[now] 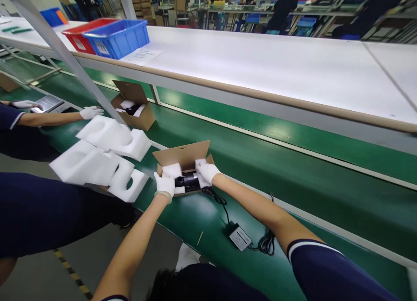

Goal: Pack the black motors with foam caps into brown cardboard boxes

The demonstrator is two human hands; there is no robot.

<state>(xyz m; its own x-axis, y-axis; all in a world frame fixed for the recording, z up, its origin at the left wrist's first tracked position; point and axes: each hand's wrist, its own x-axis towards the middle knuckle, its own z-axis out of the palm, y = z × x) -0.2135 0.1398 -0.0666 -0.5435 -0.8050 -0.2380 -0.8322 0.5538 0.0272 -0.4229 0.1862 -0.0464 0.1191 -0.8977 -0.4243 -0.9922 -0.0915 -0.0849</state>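
Observation:
An opened cardboard box (183,157) stands on the green bench before me, its lid flap raised at the back. Inside lies a black cylindrical device (189,180) between white foam blocks (173,170). My left hand (164,184), in a white glove, is closed over the box's left end, beside the foam. At the right end, my gloved right hand (208,172) has its fingers on another foam block (200,163). A black cable (219,198) comes out over the box's front right and runs to a power adapter (240,238) with a white label. Fingertips are partly hidden.
White foam inserts (97,164) are piled left of the box. Behind them stands another open carton (138,116). A co-worker's gloved hand (91,112) rests at far left. The white shelf (247,62) above holds a blue bin (119,40) and red bin (75,39).

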